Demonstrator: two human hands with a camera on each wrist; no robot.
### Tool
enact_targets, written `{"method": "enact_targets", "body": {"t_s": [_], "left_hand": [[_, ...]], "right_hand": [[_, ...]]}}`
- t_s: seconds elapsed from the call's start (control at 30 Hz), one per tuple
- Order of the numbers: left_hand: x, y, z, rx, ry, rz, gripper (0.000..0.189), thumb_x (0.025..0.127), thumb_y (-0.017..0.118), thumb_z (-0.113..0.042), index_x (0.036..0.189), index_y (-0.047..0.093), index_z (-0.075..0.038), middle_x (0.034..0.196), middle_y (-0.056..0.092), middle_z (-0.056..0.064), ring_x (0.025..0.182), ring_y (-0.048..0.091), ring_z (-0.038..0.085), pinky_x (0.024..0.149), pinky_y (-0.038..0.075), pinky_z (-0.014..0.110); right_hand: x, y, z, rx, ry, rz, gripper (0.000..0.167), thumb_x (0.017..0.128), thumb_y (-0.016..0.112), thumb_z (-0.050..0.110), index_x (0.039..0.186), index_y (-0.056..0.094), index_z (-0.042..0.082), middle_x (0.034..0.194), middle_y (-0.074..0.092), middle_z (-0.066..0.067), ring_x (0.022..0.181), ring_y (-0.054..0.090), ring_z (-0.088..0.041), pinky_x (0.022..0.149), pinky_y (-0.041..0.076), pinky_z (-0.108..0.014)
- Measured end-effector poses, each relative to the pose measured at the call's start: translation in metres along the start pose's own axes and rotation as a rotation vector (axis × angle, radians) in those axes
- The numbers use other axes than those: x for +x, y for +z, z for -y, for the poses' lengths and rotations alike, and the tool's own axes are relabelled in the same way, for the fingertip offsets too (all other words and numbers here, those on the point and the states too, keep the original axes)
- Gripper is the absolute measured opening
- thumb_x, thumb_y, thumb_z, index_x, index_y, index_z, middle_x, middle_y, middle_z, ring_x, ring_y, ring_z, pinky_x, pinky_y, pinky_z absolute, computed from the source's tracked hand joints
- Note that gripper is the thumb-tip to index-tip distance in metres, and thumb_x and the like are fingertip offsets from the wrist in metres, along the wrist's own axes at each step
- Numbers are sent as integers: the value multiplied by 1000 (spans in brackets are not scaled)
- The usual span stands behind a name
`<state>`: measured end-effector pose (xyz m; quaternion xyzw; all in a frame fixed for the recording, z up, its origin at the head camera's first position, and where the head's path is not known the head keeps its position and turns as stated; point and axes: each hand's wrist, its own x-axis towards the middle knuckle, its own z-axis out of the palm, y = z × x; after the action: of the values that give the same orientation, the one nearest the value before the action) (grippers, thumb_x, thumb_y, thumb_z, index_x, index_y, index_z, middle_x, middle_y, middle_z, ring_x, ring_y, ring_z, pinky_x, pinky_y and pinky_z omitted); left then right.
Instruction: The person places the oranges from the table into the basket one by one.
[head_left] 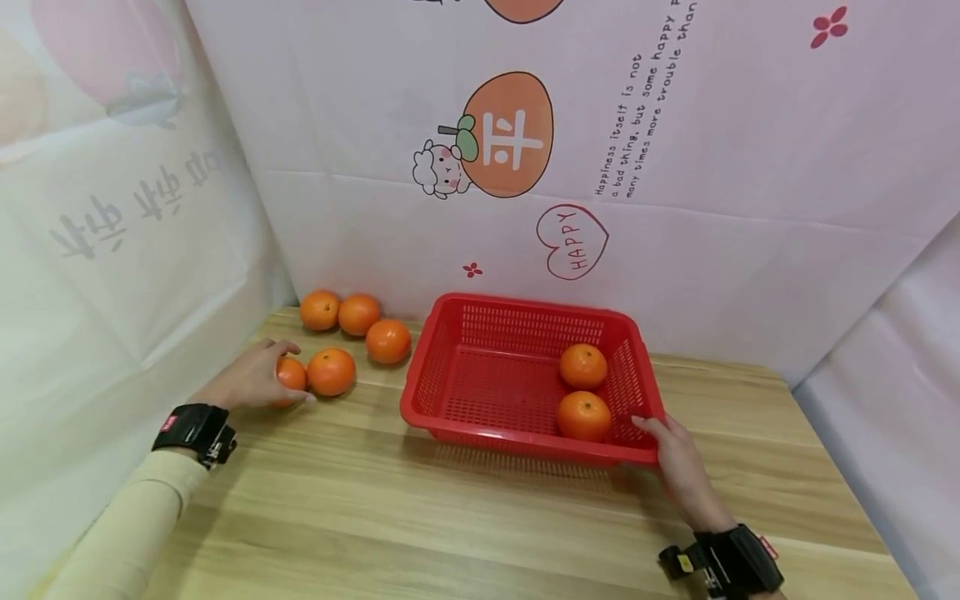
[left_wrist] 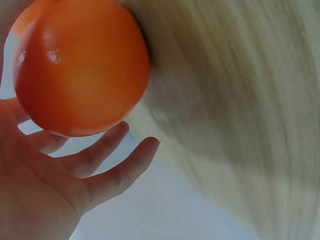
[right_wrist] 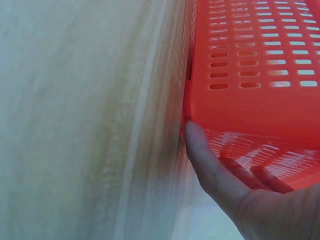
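Note:
At the left of the head view, my left hand (head_left: 251, 377) reaches around an orange (head_left: 291, 375), thumb on the near side and fingers on the far side. In the left wrist view that orange (left_wrist: 82, 67) sits within spread, slightly bent fingers (left_wrist: 122, 172), one of which stands off its skin. A second orange (head_left: 332, 372) lies right beside it. My right hand (head_left: 684, 462) grips the near right corner of a red plastic basket (head_left: 487, 429), thumb over the rim. Two oranges, one (head_left: 583, 367) behind the other (head_left: 584, 417), rest inside at the basket's right end.
Three more oranges (head_left: 320, 310) (head_left: 359, 315) (head_left: 388, 342) lie along the back left of the wooden table (head_left: 450, 533). Printed white cloth (head_left: 360, 225) hangs behind the table, and more cloth rises at the left and right sides.

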<state>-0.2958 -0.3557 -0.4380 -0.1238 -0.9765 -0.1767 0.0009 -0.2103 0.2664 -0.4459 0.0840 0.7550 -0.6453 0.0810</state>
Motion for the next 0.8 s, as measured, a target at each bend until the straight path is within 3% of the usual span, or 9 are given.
{"method": "enact_targets", "body": {"t_s": [0.4, 0.6, 0.8], "left_hand": [[1, 9, 0, 31, 11, 18, 100, 74, 88, -64, 140, 55, 5, 133, 57, 35, 117, 61, 46, 98, 52, 63], [2, 13, 1, 38, 17, 12, 101, 73, 87, -66, 140, 56, 4, 135, 57, 35, 120, 60, 48, 100, 51, 64], [3, 15, 3, 35, 13, 11, 102, 74, 86, -67, 142, 54, 2, 136, 57, 34, 122, 60, 47, 100, 51, 64]], "right_hand": [[-1, 1, -1, 10, 1, -3, 58, 113, 40, 25, 164, 27, 2, 135, 60, 3, 104, 67, -1, 86, 57, -19], [0, 0, -1, 9, -11, 1, 57, 113, 40, 25, 164, 28, 1, 128, 63, 8, 102, 68, -2, 84, 58, -20], [-1, 0, -1, 8, -23, 3, 58, 113, 40, 27, 164, 28, 3, 139, 59, -1, 104, 68, -3, 85, 58, -21]]}}
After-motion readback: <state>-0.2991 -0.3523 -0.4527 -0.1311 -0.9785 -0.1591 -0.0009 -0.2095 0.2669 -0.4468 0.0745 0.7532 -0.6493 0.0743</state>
